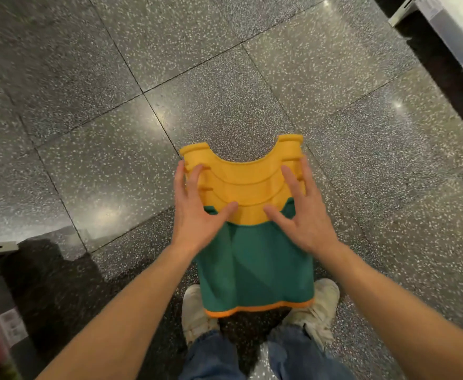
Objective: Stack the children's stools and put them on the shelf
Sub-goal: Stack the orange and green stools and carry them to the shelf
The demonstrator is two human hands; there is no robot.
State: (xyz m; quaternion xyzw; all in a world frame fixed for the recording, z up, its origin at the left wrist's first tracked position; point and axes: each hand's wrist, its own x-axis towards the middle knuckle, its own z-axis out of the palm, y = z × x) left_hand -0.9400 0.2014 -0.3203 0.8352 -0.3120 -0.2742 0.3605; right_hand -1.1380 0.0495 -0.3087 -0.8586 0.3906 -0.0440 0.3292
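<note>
A person looks down at a stack of stools held in front of them, above the speckled grey floor. The stack lies tipped on its side, so the legs point away from the person. The yellow stools sit nested one in another at the far end (three curved edges show, one behind the next). The green stool is on the near end, and it has a thin orange rim along its near edge. The left hand presses on the left side of the stack with its fingers spread wide and its thumb lying across the yellow part. The right hand does the same on the right side, fingers spread, thumb pointing in toward the middle. Both hands are flat and open against the stack, squeezing it between them. Below the stack are two white shoes and blue jeans. A pale metal shelf edge shows at the top right corner, well apart from the stools.
</note>
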